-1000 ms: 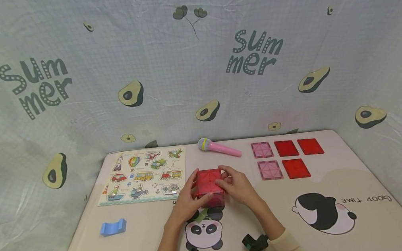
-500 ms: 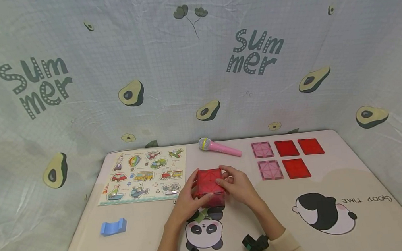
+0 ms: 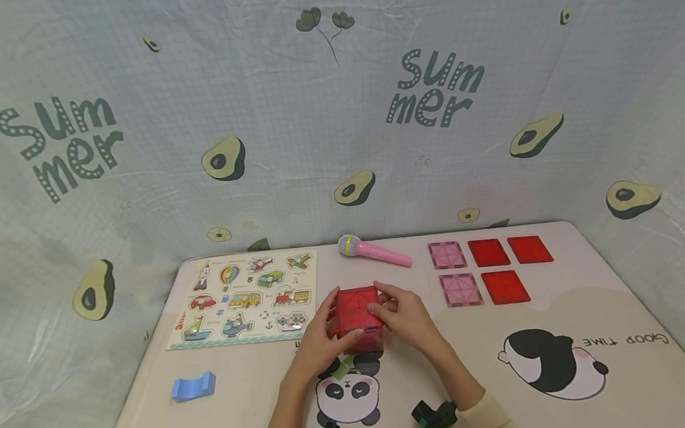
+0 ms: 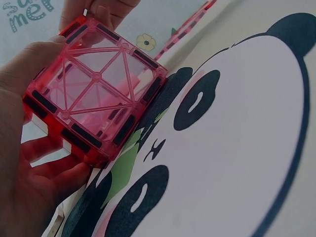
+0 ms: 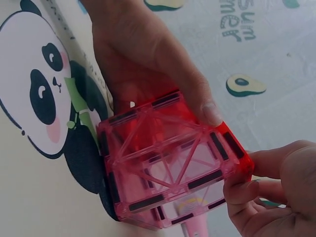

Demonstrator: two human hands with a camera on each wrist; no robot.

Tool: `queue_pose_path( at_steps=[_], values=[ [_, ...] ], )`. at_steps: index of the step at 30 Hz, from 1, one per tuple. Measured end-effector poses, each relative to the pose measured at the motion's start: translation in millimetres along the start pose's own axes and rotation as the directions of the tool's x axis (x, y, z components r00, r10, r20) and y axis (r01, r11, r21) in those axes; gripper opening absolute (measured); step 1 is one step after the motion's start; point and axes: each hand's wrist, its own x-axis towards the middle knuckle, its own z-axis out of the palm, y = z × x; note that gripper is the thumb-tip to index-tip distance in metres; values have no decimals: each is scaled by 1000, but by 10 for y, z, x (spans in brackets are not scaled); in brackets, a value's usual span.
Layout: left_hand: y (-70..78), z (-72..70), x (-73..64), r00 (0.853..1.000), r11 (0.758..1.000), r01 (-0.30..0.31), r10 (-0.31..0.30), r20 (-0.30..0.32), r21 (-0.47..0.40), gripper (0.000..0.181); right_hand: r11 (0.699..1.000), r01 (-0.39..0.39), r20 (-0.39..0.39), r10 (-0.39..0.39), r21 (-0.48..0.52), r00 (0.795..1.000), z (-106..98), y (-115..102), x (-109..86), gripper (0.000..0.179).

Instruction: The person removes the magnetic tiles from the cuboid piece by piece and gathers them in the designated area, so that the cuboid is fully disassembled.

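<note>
A box of magnetic tiles (image 3: 360,341) stands on the mat just above the printed panda face. Its top is red, and the front face (image 4: 96,76) is clear pink with a ribbed frame and dark magnets along its edges. My left hand (image 3: 316,342) grips it from the left, thumb over the top front edge and fingers along the side. On the opposite side my right hand (image 3: 411,320) pinches the top right edge between thumb and fingers. In the right wrist view my right hand (image 5: 291,192) holds the red top's corner.
Pink tiles (image 3: 447,256) and red tiles (image 3: 504,287) lie flat at the back right. A pink toy microphone (image 3: 383,254) lies behind the box. A vehicle puzzle board (image 3: 244,321) is at the back left, with a blue curved block (image 3: 193,387) in front of it.
</note>
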Motion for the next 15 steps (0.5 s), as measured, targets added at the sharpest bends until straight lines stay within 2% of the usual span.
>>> queue_pose_path(
  at_steps=[4, 15],
  values=[
    [11, 1, 5, 1000, 1000, -3, 3, 0, -2, 91, 1000, 8, -9, -8, 19, 1000, -14, -10, 6, 48],
    [28, 7, -5, 1000, 1000, 3, -3, 0, -10, 92, 997, 0, 28, -2, 72, 1000, -47, -17, -7, 52]
  ],
)
